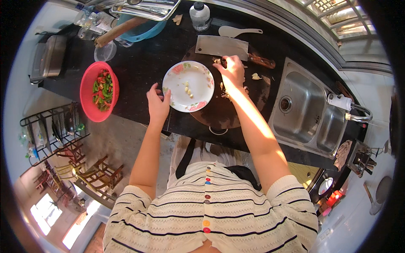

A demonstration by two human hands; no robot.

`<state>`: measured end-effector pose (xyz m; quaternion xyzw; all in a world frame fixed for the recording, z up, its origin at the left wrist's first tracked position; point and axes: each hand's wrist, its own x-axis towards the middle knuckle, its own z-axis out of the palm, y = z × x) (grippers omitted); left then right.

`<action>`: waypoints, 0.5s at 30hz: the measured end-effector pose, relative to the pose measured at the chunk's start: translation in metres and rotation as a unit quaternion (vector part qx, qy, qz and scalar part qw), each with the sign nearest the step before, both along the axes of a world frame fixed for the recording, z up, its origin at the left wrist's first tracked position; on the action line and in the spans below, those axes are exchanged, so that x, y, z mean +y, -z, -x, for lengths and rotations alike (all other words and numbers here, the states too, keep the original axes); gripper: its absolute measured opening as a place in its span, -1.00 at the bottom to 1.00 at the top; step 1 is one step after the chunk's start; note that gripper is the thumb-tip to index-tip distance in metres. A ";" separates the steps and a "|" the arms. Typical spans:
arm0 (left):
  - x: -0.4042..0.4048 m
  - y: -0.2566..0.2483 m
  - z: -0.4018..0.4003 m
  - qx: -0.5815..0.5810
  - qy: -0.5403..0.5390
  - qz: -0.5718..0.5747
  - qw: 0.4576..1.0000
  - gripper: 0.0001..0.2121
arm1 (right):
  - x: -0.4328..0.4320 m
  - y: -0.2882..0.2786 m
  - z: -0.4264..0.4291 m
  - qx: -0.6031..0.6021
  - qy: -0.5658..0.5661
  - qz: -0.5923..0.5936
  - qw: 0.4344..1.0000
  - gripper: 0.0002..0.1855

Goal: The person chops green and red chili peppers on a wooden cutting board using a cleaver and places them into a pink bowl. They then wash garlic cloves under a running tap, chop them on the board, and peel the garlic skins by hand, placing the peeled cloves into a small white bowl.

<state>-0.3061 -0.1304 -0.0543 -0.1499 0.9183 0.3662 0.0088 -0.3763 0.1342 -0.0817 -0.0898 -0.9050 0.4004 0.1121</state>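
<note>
A white floral plate (177,98) carries several peeled garlic cloves (189,91) in its middle and overlaps the left side of a round dark wooden chopping board (218,117). At its left rim is my left hand (159,106), fingers apart, thumb over the edge. My right hand (233,73) reaches over the board with curled fingers, close to pale garlic scraps (217,61); whether it pinches anything is unclear. More garlic peelings (225,94) lie beside and partly behind my right wrist, and another piece (256,76) sits farther right. Beyond my right hand rests a cleaver (221,46) with a wooden handle.
A red basket (115,91) of cut green and red peppers stands left, near the counter's front edge. Behind it are a blue basin (142,36) and a wooden rolling pin (121,31). A bottle (200,19) and white rice paddle (232,31) lie behind the cleaver. Right is a steel sink (297,95).
</note>
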 end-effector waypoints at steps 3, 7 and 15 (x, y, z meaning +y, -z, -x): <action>-0.012 0.008 0.003 -0.139 0.012 -0.245 0.959 -0.62 | -0.012 0.003 0.005 0.040 -0.002 -0.050 0.998 -0.71; -0.007 0.005 0.003 -0.154 -0.011 -0.378 0.913 -0.70 | -0.011 0.013 0.013 0.092 -0.030 -0.069 0.993 -0.91; -0.043 0.016 0.005 -0.128 -0.041 -0.427 0.894 -0.67 | -0.008 0.006 0.024 -0.057 -0.050 -0.043 0.996 -0.92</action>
